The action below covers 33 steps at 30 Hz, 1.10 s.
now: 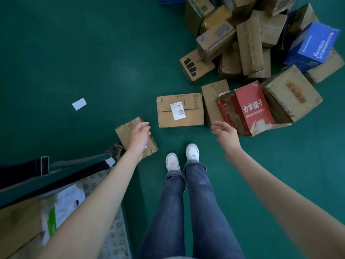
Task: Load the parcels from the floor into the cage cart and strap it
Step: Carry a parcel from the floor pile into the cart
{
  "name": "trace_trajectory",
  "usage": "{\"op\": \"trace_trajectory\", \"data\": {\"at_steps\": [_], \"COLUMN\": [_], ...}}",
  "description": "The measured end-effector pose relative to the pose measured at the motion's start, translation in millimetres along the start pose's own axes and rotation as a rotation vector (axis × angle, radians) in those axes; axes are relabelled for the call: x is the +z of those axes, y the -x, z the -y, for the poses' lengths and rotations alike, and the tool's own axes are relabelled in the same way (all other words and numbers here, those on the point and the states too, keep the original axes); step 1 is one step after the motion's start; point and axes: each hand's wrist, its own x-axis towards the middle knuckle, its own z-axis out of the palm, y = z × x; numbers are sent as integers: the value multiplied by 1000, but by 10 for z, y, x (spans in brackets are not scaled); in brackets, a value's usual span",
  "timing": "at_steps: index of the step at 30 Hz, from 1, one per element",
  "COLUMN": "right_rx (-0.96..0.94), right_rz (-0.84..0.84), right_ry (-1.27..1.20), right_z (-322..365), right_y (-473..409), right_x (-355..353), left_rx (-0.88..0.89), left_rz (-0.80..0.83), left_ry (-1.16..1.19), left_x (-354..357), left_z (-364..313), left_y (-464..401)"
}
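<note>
Your cage cart [104, 212] at lower left already holds a labelled carton [61, 208]. The worn, taped parcels [248, 53] lie piled on the green floor [74, 53] ahead. Your left hand [139, 138] and right hand [225, 132] hang relaxed, holding nothing.

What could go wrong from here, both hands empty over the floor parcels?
1. The pile behind is loosely heaped, with a blue box tilted on top; pulling a lower box could topple it.
2. The small box under the left hand lies near the feet: a trip risk.
3. The red box looks torn and may give way when the right hand lifts it.
</note>
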Motion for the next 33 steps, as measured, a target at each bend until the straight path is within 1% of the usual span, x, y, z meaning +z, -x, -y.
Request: {"op": "trace_trajectory", "data": {"at_steps": [2, 4, 7, 8, 12, 15, 19, 21, 23, 26, 29, 33], "right_rx": [27, 52, 61, 70, 117, 162, 238, 268, 293, 320, 267, 196], "right_rz": [16, 37, 84, 93, 127, 142, 164, 193, 187, 169, 176, 108], "right_ry": [-3, 12, 48, 60, 85, 128, 152, 123, 71, -13, -5, 2], "right_z": [-48, -123, -343, -382, -784, -1148, -1527, -1660, -1738, -1739, -1618, -1077], "right_y": [-183, -508, -1265, -1407, -2437, -3138, -3722, -3867, -3928, -3835, -3542, -2684], "right_x": [15, 64, 236, 264, 542, 740, 881, 920, 932, 884, 712, 381], "left_rx": [25, 9, -71, -98, -182, -226, -274, -294, -310, -323, -325, -306], "left_rz": [26, 23, 9, 1, -41, -43, -16, -16, -39, -56, -68, -23], "left_ry": [-27, -48, -70, -81, -92, -56, 23, 59, 111, 179, 192, 213], "left_x": [132, 311, 659, 717, 1107, 1346, 1498, 1538, 1565, 1577, 1472, 1263], "left_z": [12, 123, 445, 520, 989, 1263, 1458, 1517, 1556, 1528, 1369, 1004], "left_y": [-223, -583, -1327, -1456, -2406, -3036, -3519, -3625, -3645, -3474, -3076, -2218]}}
